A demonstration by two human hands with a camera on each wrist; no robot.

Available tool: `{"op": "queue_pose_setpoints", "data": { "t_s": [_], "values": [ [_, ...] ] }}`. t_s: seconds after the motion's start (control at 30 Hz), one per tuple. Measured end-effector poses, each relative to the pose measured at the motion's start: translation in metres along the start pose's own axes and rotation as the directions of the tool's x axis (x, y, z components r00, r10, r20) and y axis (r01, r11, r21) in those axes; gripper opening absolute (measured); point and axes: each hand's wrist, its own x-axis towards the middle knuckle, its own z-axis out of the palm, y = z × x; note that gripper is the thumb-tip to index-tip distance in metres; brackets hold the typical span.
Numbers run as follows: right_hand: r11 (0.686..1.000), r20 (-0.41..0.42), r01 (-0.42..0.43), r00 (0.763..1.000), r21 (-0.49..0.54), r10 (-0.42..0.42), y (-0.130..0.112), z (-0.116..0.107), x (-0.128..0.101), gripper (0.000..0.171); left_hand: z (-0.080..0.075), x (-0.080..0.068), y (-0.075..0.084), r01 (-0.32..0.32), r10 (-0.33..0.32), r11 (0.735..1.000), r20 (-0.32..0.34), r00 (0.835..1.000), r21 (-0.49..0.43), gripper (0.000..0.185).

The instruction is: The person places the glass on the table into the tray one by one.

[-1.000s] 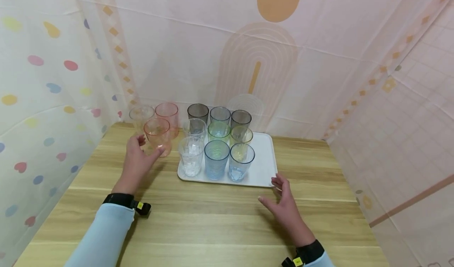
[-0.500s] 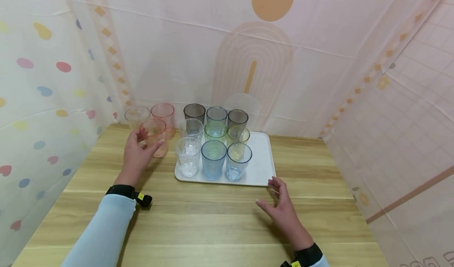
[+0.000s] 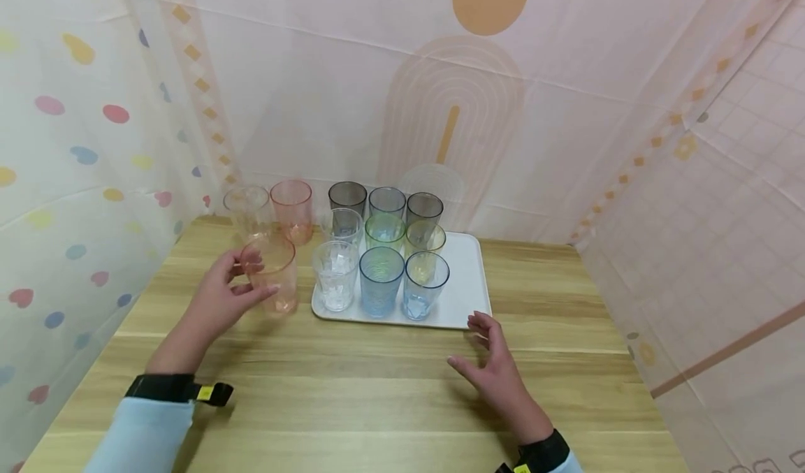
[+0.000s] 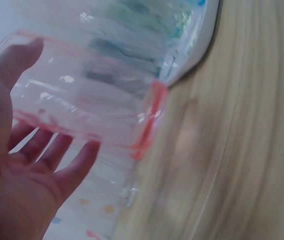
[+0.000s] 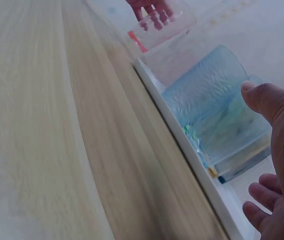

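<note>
My left hand [image 3: 216,298] grips a see-through pink tumbler [image 3: 279,284] by its side, thumb on one side and fingers on the other. The tumbler is upright, left of the white tray [image 3: 464,277]. In the left wrist view the same pink tumbler [image 4: 82,92] shows its thick red base close over the wood. My right hand [image 3: 499,379] hovers at the tray's front right corner, fingers loosely bent and thumb spread, holding nothing. In the right wrist view its thumb [image 5: 269,100] overlaps the blue tumblers [image 5: 207,82].
Several tumblers stand in rows on the tray's left and middle: clear [image 3: 336,277], blue [image 3: 381,284], green [image 3: 385,232], yellowish [image 3: 434,239] and grey [image 3: 348,195]. Behind my left hand stand another pink tumbler [image 3: 293,211] and a clear one [image 3: 248,214]. A patterned curtain [image 3: 302,96] backs the table.
My left hand has pulled the pink tumbler toward the front edge, away from the two glasses behind it. The right hand has barely shifted; the tray and its tumblers are in place.
</note>
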Motion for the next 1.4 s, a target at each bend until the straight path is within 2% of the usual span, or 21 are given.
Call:
{"op": "queue_pose_setpoints", "data": {
  "t_s": [0.13,0.27,0.33,0.43,0.6,0.73,0.9,1.0,1.07,1.4],
  "values": [
    [0.999,0.013,0.040,0.999,0.007,-0.040,-0.003,0.005,-0.001,0.090,-0.001,-0.027,0.015,-0.042,0.041,0.999,0.093,0.995,0.004,0.081],
    [0.998,0.029,0.068,0.997,0.016,-0.069,-0.007,0.012,-0.001,0.088,0.009,-0.046,0.035,-0.087,0.089,0.996,0.163,0.983,-0.019,0.079],
    [0.996,0.043,0.082,0.996,0.024,-0.083,-0.010,0.015,0.000,0.088,0.021,-0.052,0.045,-0.118,0.125,0.992,0.190,0.974,-0.046,0.079],
    [0.992,0.076,0.119,0.990,0.035,-0.121,-0.016,0.020,0.003,0.089,0.045,-0.058,0.057,-0.148,0.177,0.980,0.235,0.956,-0.133,0.078],
    [0.986,0.140,0.165,0.976,0.036,-0.168,-0.027,0.031,0.008,0.089,0.092,-0.060,0.072,-0.107,0.208,0.952,0.348,0.914,-0.288,0.076],
    [0.977,0.193,0.204,0.958,0.059,-0.212,-0.035,0.042,0.011,0.089,0.119,-0.060,0.083,-0.119,0.239,0.948,0.409,0.881,-0.297,0.072],
    [0.952,0.225,0.285,0.926,0.115,-0.304,-0.044,0.051,0.010,0.087,0.139,-0.061,0.095,-0.148,0.275,0.944,0.458,0.846,-0.294,0.070],
    [0.944,0.231,0.298,0.917,0.141,-0.324,-0.046,0.054,0.009,0.085,0.144,-0.061,0.098,-0.150,0.282,0.942,0.467,0.838,-0.301,0.070],
    [0.941,0.234,0.304,0.914,0.149,-0.332,-0.046,0.055,0.009,0.084,0.146,-0.061,0.099,-0.155,0.286,0.941,0.462,0.840,-0.301,0.071],
    [0.948,0.254,0.253,0.920,0.194,-0.298,-0.046,0.060,0.009,0.085,0.147,-0.062,0.100,-0.167,0.290,0.943,0.464,0.837,-0.288,0.073]
  ]
}}
